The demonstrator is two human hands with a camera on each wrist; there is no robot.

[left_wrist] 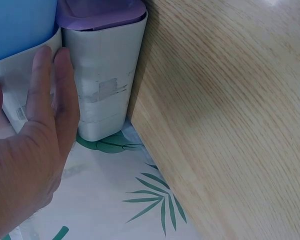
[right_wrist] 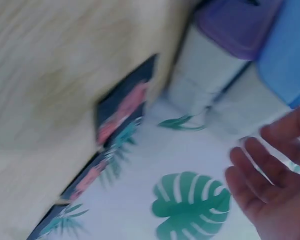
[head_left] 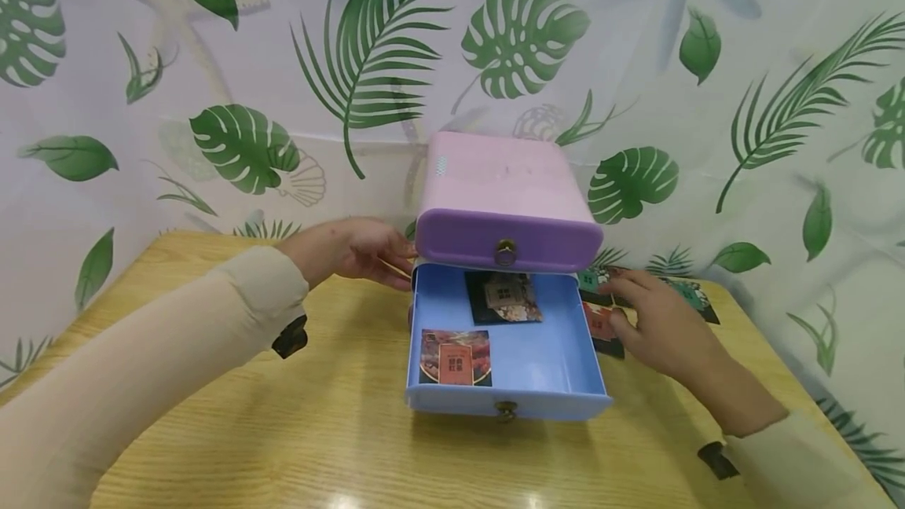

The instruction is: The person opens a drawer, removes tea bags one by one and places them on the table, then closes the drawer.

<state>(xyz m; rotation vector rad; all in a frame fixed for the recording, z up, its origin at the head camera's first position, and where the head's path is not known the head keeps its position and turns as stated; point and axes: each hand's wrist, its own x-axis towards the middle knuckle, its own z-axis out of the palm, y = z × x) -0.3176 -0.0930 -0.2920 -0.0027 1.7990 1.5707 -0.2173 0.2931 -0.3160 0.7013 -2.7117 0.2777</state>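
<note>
Observed left hand (head_left: 371,250) against left side of box (head_left: 502,175), fingers straight, grasping nothing. Noted right hand (head_left: 665,328) over loose sachets (head_left: 696,298) right of box, fingers loosely bent, released; cannot tell whether touching. Logged blue drawer (head_left: 540,360) pulled out below closed purple drawer (head_left: 459,238): red sachet (head_left: 456,360) at front left, dark sachet (head_left: 503,297) farther back.

Two-tier drawer box (head_left: 502,175) with pink top; purple drawer (head_left: 459,238) closed, blue drawer (head_left: 547,371) below pulled out. Inside lie a dark packet (head_left: 503,298) toward the back and a red packet (head_left: 456,358) front left. Further packets (head_left: 598,327) lie right.
</note>
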